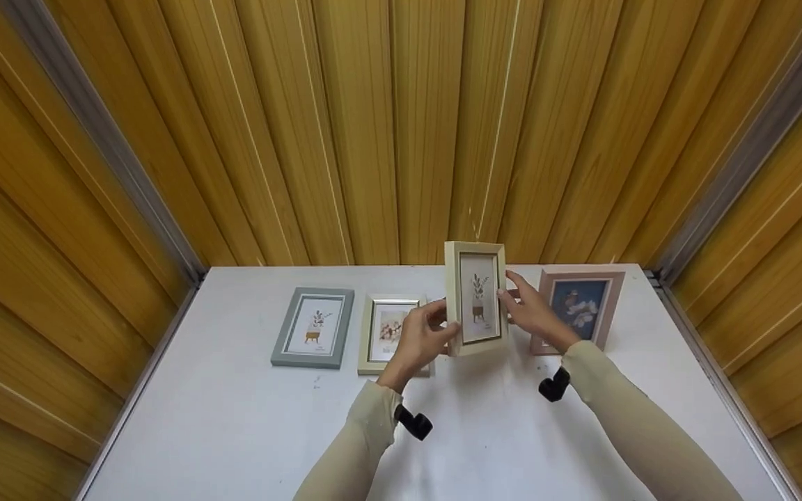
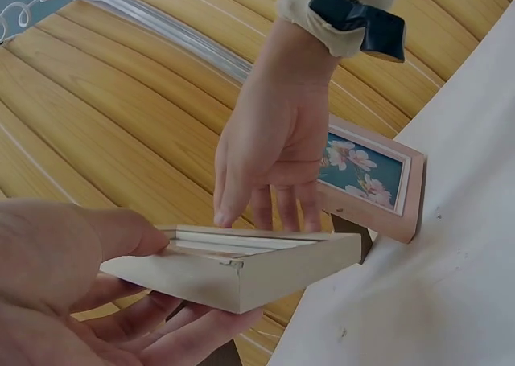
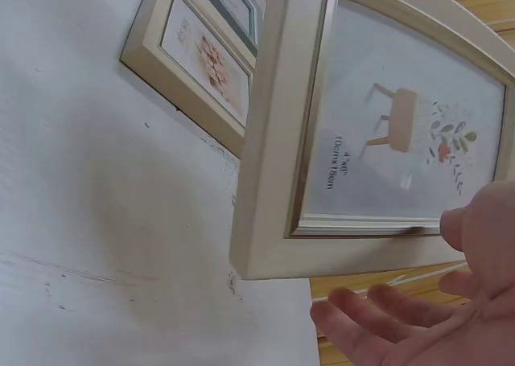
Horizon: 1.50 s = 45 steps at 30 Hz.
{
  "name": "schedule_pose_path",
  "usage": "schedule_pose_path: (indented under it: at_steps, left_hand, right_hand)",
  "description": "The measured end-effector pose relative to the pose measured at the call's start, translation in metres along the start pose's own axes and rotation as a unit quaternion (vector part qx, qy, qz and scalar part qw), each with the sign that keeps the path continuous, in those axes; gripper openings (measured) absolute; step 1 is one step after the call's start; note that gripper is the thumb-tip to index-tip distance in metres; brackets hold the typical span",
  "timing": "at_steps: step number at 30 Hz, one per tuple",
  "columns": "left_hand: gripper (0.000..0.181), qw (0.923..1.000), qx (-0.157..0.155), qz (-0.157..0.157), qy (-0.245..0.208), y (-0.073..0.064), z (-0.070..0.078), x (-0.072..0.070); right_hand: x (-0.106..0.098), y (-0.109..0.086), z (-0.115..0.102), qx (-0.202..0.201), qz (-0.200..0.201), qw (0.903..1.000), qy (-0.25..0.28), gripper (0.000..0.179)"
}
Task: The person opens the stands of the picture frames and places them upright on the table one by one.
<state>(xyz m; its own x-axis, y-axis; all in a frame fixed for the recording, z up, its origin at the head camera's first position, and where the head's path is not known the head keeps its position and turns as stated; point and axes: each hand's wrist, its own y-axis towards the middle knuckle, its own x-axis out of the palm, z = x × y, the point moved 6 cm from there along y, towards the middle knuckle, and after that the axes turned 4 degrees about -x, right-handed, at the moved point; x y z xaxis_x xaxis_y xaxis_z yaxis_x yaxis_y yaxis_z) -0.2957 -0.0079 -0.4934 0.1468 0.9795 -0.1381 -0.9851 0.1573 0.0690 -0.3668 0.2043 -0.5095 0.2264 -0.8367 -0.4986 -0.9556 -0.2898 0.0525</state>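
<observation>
A cream picture frame [image 1: 452, 299] with a potted-plant print is held raised and tilted above the white table. My left hand [image 1: 423, 337] grips its left side, thumb at the front and fingers behind, as the left wrist view also shows. By the opposite side is my right hand [image 1: 533, 309]; its thumb overlaps the frame's edge, and its fingers [image 3: 354, 326] extend loosely alongside it in the right wrist view. Behind the right hand, a pink picture frame [image 1: 547, 285] with a white-flower print stands leaning back.
On the white table [image 1: 234, 431], a grey-green picture frame [image 1: 289, 320] lies at left, with another cream picture frame [image 1: 365, 341] beside it, partly hidden by my left hand. Wood-look panels [image 1: 401, 125] rise behind the table's back edge. Metal rails [image 1: 133, 174] run along the corners.
</observation>
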Motion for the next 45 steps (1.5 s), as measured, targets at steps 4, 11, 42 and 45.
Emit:
schedule_pose_path:
  at_steps: [4,11,42,45]
  left_hand:
    - [0.04,0.9991,-0.013,-0.028,-0.031,0.001,-0.01,-0.002]
    - [0.044,0.9981,-0.032,-0.036,-0.039,0.002,-0.022,-0.005]
    - [0.046,0.9803,0.018,0.165,0.107,0.017,-0.05,0.022]
    - [0.052,0.9847,-0.018,0.148,0.09,0.017,-0.056,0.024]
  right_hand:
    - [0.004,-0.004,0.009,0.024,0.0,0.9988,0.042,0.05]
    - [0.004,-0.008,0.013,0.012,0.017,0.9988,0.045,0.046]
    - [0.014,-0.029,0.017,0.042,0.067,0.9886,0.129,0.075]
    - [0.016,-0.031,0.017,0.038,0.07,0.9882,0.131,0.076]
